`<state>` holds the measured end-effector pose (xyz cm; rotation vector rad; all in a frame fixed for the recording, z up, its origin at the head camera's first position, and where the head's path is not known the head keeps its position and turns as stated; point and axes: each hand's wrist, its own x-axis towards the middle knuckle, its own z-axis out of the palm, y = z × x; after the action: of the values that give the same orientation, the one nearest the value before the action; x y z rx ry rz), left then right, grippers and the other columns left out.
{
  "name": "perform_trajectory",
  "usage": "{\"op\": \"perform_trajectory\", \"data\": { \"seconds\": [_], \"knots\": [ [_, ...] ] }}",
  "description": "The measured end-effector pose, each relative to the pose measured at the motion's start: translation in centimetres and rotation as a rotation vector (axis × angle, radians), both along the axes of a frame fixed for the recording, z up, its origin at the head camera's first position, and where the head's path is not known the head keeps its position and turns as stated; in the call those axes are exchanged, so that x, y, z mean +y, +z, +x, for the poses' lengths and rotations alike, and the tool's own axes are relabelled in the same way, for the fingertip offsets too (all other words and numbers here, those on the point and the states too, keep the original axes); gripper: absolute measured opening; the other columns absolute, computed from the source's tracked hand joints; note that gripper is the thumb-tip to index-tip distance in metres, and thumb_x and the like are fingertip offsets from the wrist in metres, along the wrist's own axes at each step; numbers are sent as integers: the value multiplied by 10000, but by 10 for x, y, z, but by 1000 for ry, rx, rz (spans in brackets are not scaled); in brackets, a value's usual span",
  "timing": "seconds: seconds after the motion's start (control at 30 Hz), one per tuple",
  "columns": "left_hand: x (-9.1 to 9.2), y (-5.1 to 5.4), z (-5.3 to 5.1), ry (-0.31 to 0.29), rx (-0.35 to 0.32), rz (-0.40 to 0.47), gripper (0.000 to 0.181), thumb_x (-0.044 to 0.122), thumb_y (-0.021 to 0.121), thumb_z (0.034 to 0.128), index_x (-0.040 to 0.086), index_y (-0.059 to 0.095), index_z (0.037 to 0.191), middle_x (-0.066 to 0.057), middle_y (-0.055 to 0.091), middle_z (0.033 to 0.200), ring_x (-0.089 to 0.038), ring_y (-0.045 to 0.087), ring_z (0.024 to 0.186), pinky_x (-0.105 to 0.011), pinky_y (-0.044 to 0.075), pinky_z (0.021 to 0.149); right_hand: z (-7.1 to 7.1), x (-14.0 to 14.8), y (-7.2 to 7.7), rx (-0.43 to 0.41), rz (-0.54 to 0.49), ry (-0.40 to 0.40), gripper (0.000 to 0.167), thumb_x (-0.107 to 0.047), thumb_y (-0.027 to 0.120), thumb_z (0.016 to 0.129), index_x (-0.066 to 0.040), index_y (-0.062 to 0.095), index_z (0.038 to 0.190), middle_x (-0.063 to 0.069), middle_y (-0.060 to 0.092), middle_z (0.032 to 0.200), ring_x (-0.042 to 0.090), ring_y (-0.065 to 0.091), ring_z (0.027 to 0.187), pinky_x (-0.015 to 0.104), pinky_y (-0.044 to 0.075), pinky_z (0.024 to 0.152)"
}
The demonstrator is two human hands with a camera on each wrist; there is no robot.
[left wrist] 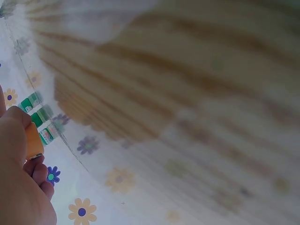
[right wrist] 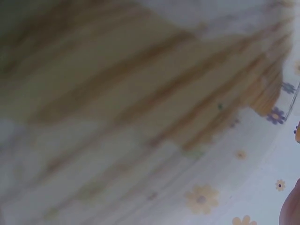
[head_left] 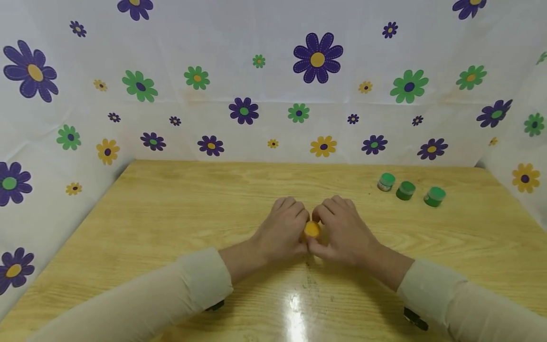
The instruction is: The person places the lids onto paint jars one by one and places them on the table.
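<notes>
Both hands meet over the middle of the table around a small orange jar (head_left: pixel 312 229), its round orange top facing up. From the left, my left hand (head_left: pixel 283 229) grips it with curled fingers and thumb. My right hand (head_left: pixel 344 230) holds it from the other side, thumb near the front and fingers bent behind. In the left wrist view, the orange jar (left wrist: pixel 33 141) shows between the left thumb and fingers (left wrist: pixel 39 174). Only a sliver of the orange jar (right wrist: pixel 297 133) and a bit of the right hand (right wrist: pixel 291 208) appear in the right wrist view.
At the back right of the wooden table (head_left: pixel 192 199) stand three small green-lidded jars: one on the left (head_left: pixel 386 182), a middle jar (head_left: pixel 405 190) and one on the right (head_left: pixel 434 196). A white flowered cloth (head_left: pixel 273 85) hangs behind and at both sides.
</notes>
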<state>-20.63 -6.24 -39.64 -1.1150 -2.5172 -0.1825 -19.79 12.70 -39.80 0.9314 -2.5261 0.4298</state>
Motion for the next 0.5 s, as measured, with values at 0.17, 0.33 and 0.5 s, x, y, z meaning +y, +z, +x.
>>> {"op": "perform_trajectory", "data": {
  "seconds": [0.17, 0.33, 0.5],
  "knots": [
    [0, -1, 1, -7, 21, 5, 352, 384, 819, 769, 106, 618, 848, 5, 590, 860, -189, 485, 879, -337, 387, 881, 1, -1, 1, 3, 21, -25, 298, -422, 679, 797, -146, 585, 863, -37, 532, 838, 170, 437, 839, 377, 387, 832],
    [0, -2, 1, -14, 37, 10, 321, 353, 811, 768, 113, 607, 832, 10, 581, 843, -186, 481, 867, -335, 385, 872, 1, -2, 1, 17, 32, -37, 319, -441, 679, 796, -144, 563, 823, -40, 510, 801, 172, 431, 813, 370, 388, 821],
    [1, -1, 1, -14, 54, -5, 303, 345, 797, 764, 114, 613, 831, 13, 583, 836, -182, 481, 858, -332, 379, 871, 1, 0, 0, 11, 34, -40, 331, -442, 681, 801, -142, 541, 794, -48, 473, 763, 164, 412, 780, 365, 390, 813]
  ]
}}
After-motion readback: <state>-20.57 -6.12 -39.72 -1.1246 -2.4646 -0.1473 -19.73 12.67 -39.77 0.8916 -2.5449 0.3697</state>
